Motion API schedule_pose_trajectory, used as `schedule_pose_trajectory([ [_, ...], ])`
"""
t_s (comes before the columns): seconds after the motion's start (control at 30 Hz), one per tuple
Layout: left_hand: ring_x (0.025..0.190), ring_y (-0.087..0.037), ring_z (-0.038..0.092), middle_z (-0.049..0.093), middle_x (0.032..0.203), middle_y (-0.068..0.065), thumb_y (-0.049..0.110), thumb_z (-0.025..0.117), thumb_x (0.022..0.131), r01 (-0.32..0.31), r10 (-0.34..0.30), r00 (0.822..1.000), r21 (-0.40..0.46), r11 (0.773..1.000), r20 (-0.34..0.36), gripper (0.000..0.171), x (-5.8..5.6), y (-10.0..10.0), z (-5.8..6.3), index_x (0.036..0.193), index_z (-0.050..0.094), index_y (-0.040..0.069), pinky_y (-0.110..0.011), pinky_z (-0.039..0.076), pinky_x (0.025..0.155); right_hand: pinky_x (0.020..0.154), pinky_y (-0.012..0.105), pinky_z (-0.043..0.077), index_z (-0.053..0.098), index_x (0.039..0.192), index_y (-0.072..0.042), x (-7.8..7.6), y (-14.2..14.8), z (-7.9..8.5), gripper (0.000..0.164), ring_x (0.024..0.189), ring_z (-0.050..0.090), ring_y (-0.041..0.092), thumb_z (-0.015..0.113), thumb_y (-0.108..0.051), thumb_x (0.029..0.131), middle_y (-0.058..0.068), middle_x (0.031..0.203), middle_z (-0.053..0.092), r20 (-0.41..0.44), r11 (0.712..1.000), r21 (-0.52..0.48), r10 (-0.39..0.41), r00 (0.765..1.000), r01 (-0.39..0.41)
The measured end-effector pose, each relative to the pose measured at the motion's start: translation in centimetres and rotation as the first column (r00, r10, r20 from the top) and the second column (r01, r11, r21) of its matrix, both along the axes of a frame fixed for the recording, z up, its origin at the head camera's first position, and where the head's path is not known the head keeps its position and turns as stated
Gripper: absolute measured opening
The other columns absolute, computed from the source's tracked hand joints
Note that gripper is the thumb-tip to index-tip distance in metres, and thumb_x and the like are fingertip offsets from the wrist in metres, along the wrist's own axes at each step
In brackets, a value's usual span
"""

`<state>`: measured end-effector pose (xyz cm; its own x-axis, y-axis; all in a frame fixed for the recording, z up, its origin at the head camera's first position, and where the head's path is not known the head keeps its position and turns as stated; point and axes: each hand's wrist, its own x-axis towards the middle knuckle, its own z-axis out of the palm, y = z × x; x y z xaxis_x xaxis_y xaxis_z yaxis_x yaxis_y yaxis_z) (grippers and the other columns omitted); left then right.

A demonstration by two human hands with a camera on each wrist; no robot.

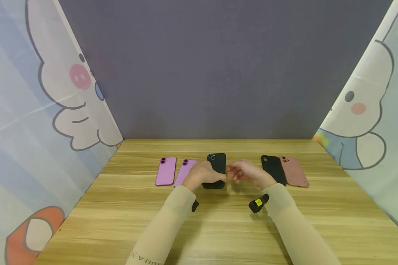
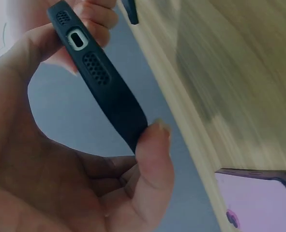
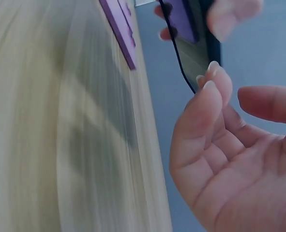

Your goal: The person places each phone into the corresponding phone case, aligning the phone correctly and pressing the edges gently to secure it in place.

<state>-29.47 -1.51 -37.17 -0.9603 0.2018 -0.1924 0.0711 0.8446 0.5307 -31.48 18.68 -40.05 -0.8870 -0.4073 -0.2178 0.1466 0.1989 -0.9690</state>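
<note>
My left hand (image 1: pixel 202 175) holds a phone in a black case (image 1: pixel 219 165), its twin-camera back showing in the head view. In the left wrist view, the thumb and a finger grip opposite edges of the cased phone (image 2: pixel 97 70); the bottom edge has a charging port between mesh openings. My right hand (image 1: pixel 247 173) is just to the right, fingers bent and thumb held apart. The right wrist view has its fingertips (image 3: pixel 210 92) right at the lower edge of the phone (image 3: pixel 188 53), whose glossy screen reflects lilac.
Two lilac phones (image 1: pixel 166 171) lie side by side on the wooden table (image 1: pixel 219 228), left of the hands. To the right lie a black phone case (image 1: pixel 273 169) and a pink phone case (image 1: pixel 294 171). A grey panel (image 1: pixel 212 73) stands behind, with cartoon-print cloths at both sides.
</note>
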Motion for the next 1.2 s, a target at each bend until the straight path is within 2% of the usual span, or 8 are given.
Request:
schedule_pose_trajectory([
  [0.1, 0.067, -0.019, 0.052, 0.062, 0.082, -0.005, 0.053, 0.081, 0.075, -0.016, 0.017, 1.000, -0.028, 0.999, 0.025, 0.053, -0.2, 0.0, -0.3, 0.094, 0.068, 0.005, -0.032, 0.044, 0.056, 0.064, 0.032, 0.052, 0.063, 0.104, 0.003, -0.1, 0.8, 0.1, 0.030, 0.062, 0.055, 0.014, 0.045, -0.021, 0.108, 0.004, 0.077, 0.060, -0.017, 0.998, 0.050, -0.024, 1.000, 0.025],
  [0.23, 0.072, -0.020, 0.055, 0.063, 0.088, -0.005, 0.055, 0.080, 0.076, -0.034, 0.036, 0.999, -0.109, 0.993, 0.016, 0.058, -0.5, 0.1, -1.0, 0.102, 0.069, 0.005, -0.033, 0.048, 0.058, 0.063, 0.033, 0.051, 0.060, 0.107, 0.006, -0.3, 1.8, 0.0, 0.034, 0.061, 0.054, 0.014, 0.046, -0.024, 0.108, 0.005, 0.076, 0.060, -0.047, 0.990, 0.135, -0.039, 0.998, 0.045],
  [0.47, 0.065, -0.016, 0.050, 0.060, 0.081, -0.003, 0.061, 0.079, 0.075, -0.038, 0.036, 0.999, -0.254, 0.966, -0.013, 0.058, -1.6, 0.5, -2.2, 0.097, 0.070, 0.009, -0.029, 0.045, 0.051, 0.058, 0.029, 0.049, 0.060, 0.112, 0.013, -0.1, 3.2, -0.7, 0.035, 0.057, 0.055, 0.012, 0.045, -0.019, 0.108, 0.008, 0.075, 0.061, -0.067, 0.964, 0.241, -0.100, 0.993, 0.113],
  [0.63, 0.061, -0.015, 0.045, 0.057, 0.076, -0.002, 0.064, 0.078, 0.075, -0.039, 0.036, 0.999, -0.282, 0.959, -0.017, 0.058, -2.0, 0.7, -2.5, 0.096, 0.070, 0.010, -0.027, 0.042, 0.049, 0.059, 0.031, 0.054, 0.063, 0.109, 0.011, 0.1, 3.9, -1.0, 0.033, 0.060, 0.059, 0.015, 0.047, -0.017, 0.106, 0.011, 0.077, 0.064, -0.126, 0.930, 0.324, -0.137, 0.982, 0.171],
  [0.87, 0.061, -0.015, 0.044, 0.059, 0.080, -0.003, 0.065, 0.075, 0.078, -0.016, 0.012, 1.000, -0.306, 0.952, -0.015, 0.065, -2.2, 0.7, -2.8, 0.110, 0.071, 0.008, -0.027, 0.042, 0.050, 0.060, 0.035, 0.053, 0.064, 0.111, 0.010, 0.2, 5.0, -1.3, 0.030, 0.065, 0.059, 0.021, 0.050, -0.015, 0.103, 0.014, 0.078, 0.063, -0.206, 0.893, 0.400, -0.133, 0.969, 0.208],
  [1.0, 0.061, -0.015, 0.043, 0.059, 0.082, -0.003, 0.065, 0.074, 0.079, -0.008, 0.005, 1.000, -0.326, 0.945, -0.010, 0.066, -2.2, 0.7, -3.0, 0.115, 0.071, 0.009, -0.026, 0.041, 0.051, 0.057, 0.035, 0.050, 0.061, 0.099, 0.005, 0.1, 5.9, -1.6, 0.023, 0.062, 0.055, 0.022, 0.050, -0.015, 0.103, 0.012, 0.073, 0.058, -0.231, 0.860, 0.452, -0.144, 0.962, 0.238],
  [1.1, 0.061, -0.015, 0.042, 0.060, 0.082, -0.002, 0.065, 0.074, 0.079, -0.011, 0.005, 1.000, -0.336, 0.942, -0.018, 0.065, -2.3, 0.7, -3.2, 0.113, 0.072, 0.010, -0.027, 0.040, 0.052, 0.057, 0.035, 0.054, 0.061, 0.088, 0.001, 0.0, 6.5, -1.7, 0.026, 0.061, 0.059, 0.022, 0.052, -0.017, 0.103, 0.012, 0.072, 0.061, -0.278, 0.817, 0.506, -0.148, 0.949, 0.276],
  [1.2, 0.063, -0.015, 0.044, 0.060, 0.083, -0.003, 0.065, 0.074, 0.079, -0.015, 0.005, 1.000, -0.342, 0.939, -0.030, 0.065, -2.3, 0.9, -3.5, 0.111, 0.072, 0.009, -0.027, 0.041, 0.054, 0.050, 0.031, 0.049, 0.058, 0.072, -0.006, 0.2, 7.0, -1.3, 0.034, 0.050, 0.051, 0.016, 0.054, -0.020, 0.102, 0.005, 0.060, 0.055, -0.310, 0.767, 0.570, -0.131, 0.942, 0.294],
])
